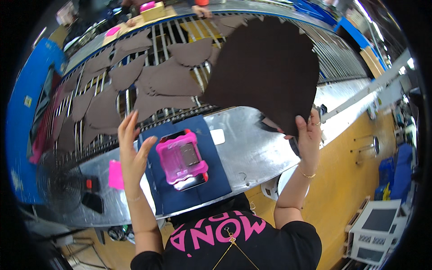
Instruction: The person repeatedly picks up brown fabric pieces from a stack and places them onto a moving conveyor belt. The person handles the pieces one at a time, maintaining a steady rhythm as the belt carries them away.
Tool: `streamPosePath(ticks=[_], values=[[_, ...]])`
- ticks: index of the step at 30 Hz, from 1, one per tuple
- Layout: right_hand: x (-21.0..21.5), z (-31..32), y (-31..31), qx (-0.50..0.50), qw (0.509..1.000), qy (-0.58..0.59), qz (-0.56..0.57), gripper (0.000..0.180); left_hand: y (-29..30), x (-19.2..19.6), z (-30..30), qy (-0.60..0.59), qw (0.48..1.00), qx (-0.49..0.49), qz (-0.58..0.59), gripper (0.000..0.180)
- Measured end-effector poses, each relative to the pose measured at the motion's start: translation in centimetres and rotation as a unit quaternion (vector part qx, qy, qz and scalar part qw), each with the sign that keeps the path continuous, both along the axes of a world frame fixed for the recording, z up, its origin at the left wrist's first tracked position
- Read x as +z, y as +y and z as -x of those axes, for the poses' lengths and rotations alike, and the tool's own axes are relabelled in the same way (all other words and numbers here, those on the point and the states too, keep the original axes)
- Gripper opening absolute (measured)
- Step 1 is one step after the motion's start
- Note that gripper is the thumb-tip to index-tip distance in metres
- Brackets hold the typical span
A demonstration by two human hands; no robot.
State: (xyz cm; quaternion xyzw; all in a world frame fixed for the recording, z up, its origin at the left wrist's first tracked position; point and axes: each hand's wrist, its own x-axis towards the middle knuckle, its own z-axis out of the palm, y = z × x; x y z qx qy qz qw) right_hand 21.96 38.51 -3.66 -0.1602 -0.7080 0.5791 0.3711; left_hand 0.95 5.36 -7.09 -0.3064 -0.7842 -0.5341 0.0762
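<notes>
Head view | large dark brown cut sheet (265, 67) is held up over the roller conveyor (342, 58), gripped at its lower near edge by the right hand (308, 139), fingers pinched on it, long axis running up and away to the far edge | left hand (132, 155) is spread open, grasping nothing, just left of the pink block (182, 157) on the navy mat (211, 180) at the metal table's (256, 148) near edge.

Matt brown cloth over shiny metal bench

Big brown piece (265, 72) in right hand (308, 137) looked matt, felt-like cloth, w/ soft nap. Bench top (252, 148) was bare metal, glossy, scuffed. Navy mat (216, 175) looked matt fabric. Pink block (182, 157) was glossy plastic w/ metal plate inside. Smaller brown pieces (171, 81) lay matt on metal rollers (157, 40).
</notes>
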Motion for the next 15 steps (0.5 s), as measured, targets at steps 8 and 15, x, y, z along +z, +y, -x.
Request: streamPosePath(ticks=[8,15], values=[[-3.8,9.3,-11.0,0.207,0.967,0.013,-0.148,0.021,-6.7,3.5,0.5,-0.156,0.978,0.039,-0.136,0.014],[-4.4,11.7,-13.5,0.325,0.914,0.008,-0.244,0.036,-14.3,4.4,-1.7,-0.115,0.981,0.149,-0.041,0.008]])
